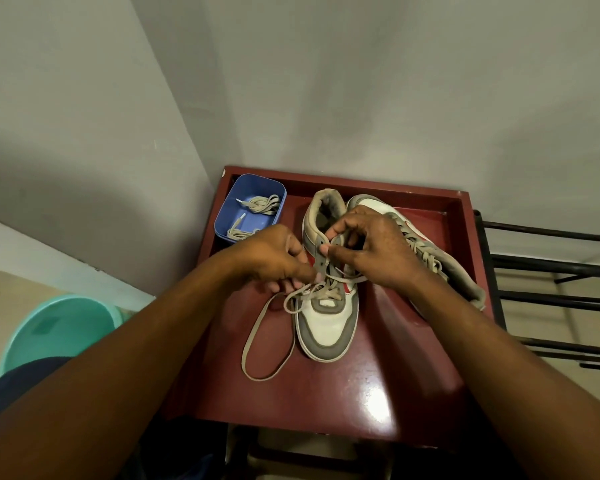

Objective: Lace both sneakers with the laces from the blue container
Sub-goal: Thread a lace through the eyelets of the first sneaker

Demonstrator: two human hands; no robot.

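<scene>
The left hand [274, 258] is pinching the lace [257, 341] at the near sneaker's [326, 327] eyelets, fingers closed on it. The right hand [371, 247] is gripping that sneaker's tongue and eyelet flap, fingers curled shut. The lace is looping toward 7 o'clock on the desk [378, 375]. The second sneaker [440, 265] is lying at 2 o'clock, the blue container [232, 202] with spare laces [262, 204] at 10 o'clock.

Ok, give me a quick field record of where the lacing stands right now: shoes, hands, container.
near sneaker: toe toward camera, partly laced, upper eyelets unthreaded
far sneaker: laced, lying behind right hand
left hand: pinching the lace at the shoe's side
right hand: gripping the eyelet flap
lace slack: loops on the table
blue container: back left corner, laces still inside
</scene>
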